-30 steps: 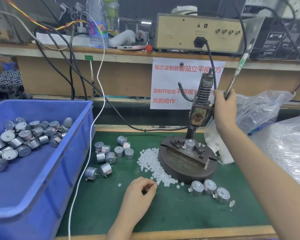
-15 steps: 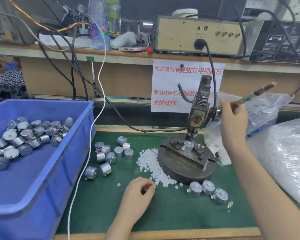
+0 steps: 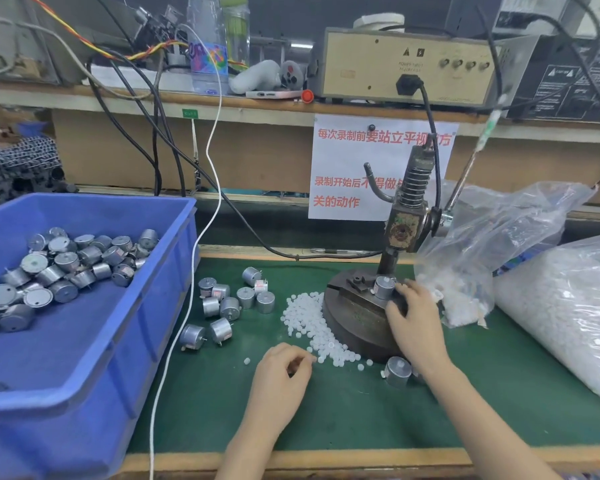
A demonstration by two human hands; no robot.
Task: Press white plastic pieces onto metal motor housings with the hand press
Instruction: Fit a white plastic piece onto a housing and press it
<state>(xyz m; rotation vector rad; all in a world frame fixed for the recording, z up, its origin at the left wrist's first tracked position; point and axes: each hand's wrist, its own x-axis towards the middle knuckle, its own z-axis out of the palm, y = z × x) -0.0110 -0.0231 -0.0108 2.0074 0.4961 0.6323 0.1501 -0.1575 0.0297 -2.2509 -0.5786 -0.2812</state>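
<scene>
The motor housing (image 3: 383, 287) stands upright on the hand press (image 3: 404, 230), just left of the nearer right hand (image 3: 414, 318), whose curled fingers touch it; a grip is unclear. The left hand (image 3: 283, 370) curls beside the white plastic pieces (image 3: 309, 317); I cannot tell whether it holds one.

A blue bin (image 3: 146, 306) stands well left of the left hand (image 3: 281, 372), and a white cable (image 3: 151, 445) runs down between the two. Both hands lie over a green mat (image 3: 361, 410) on the table (image 3: 326, 460). Beyond the right hand (image 3: 413, 313), a paper sign (image 3: 343, 161) with red characters hangs from the shelf (image 3: 257, 102). Above the sign sits a beige box (image 3: 378, 74) with a black plug in its front. Further left on the shelf, far beyond the left hand, stand a clear bottle (image 3: 207, 53) and a green bottle (image 3: 236, 32). A crumpled clear plastic bag (image 3: 516, 220) lies just right of the right hand.
</scene>
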